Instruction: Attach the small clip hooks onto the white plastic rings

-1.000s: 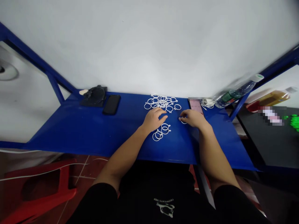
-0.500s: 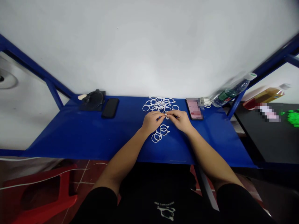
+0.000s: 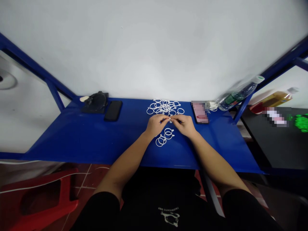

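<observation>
Over the middle of the blue table, my left hand (image 3: 155, 124) and my right hand (image 3: 184, 124) meet fingertip to fingertip. Both pinch a small white piece (image 3: 170, 119), mostly covered by the fingers, so its full shape cannot be made out. Just beyond them lies a loose heap of thin white plastic rings (image 3: 165, 104), each with a small tab, like curtain rings. Closer to me, below the hands, several more white rings (image 3: 160, 140) overlap in a small group on the table.
A black phone (image 3: 113, 111) and a dark crumpled item (image 3: 97, 102) lie to the left. On the right are a phone with a lit screen (image 3: 201, 113), a white cable (image 3: 213, 105) and a leaning bottle (image 3: 237, 96). A wall rises behind the blue table (image 3: 79, 138).
The hands stay together at nearly the same spot, with only slight finger movement around the white piece. The rings on the table have not moved.
</observation>
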Available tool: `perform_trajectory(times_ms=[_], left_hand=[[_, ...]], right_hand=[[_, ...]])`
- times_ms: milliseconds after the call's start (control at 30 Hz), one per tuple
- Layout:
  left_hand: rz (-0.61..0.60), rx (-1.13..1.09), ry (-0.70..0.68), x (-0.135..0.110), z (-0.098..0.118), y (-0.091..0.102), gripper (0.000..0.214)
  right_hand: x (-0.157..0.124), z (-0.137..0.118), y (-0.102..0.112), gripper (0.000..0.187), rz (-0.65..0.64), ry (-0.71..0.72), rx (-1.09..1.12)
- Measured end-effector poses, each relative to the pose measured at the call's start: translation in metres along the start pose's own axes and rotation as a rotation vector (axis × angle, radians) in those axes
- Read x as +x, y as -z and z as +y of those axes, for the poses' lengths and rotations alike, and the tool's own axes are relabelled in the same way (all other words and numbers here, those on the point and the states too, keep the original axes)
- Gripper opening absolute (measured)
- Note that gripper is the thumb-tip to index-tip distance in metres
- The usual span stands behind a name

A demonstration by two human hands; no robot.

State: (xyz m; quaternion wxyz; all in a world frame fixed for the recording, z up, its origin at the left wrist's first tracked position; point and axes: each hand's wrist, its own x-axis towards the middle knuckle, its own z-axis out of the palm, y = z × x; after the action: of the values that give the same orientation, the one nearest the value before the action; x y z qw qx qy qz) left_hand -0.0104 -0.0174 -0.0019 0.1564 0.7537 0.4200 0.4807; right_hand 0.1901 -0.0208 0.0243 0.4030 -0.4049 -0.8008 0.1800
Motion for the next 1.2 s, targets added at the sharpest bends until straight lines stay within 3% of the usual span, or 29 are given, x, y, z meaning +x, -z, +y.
perform_trajectory(times_ms=[233, 367, 467, 633, 967, 1200], left_hand=[[-0.025, 0.052, -0.028, 0.003, 0.001, 0.003, 0.006], [-0.023, 0.079, -0.078, 0.008, -0.005, 0.011, 0.002], [-0.116, 0.090, -0.137, 0.011, -0.013, 0.017, 0.003], [-0.344, 0.050, -0.185, 0.009, -0.015, 0.018, 0.012], [-0.442, 0.097, -0.090, 0.001, -0.011, 0.005, 0.017], [-0.476, 0.104, 0.078, 0.001, -0.006, 0.007, 0.014]], right_hand=[[0.001, 0.005, 0.000, 0.021, -0.002, -0.015, -0.018], [0.004, 0.028, 0.007, 0.023, 0.113, -0.135, -0.136], [0.005, 0.049, 0.011, 0.033, 0.111, -0.221, -0.228], [0.002, 0.065, 0.005, 0.042, -0.035, -0.314, -0.419], [0.004, 0.061, 0.001, 0.015, -0.114, -0.284, -0.451], [0.004, 0.058, -0.001, 0.023, -0.178, -0.287, -0.502]])
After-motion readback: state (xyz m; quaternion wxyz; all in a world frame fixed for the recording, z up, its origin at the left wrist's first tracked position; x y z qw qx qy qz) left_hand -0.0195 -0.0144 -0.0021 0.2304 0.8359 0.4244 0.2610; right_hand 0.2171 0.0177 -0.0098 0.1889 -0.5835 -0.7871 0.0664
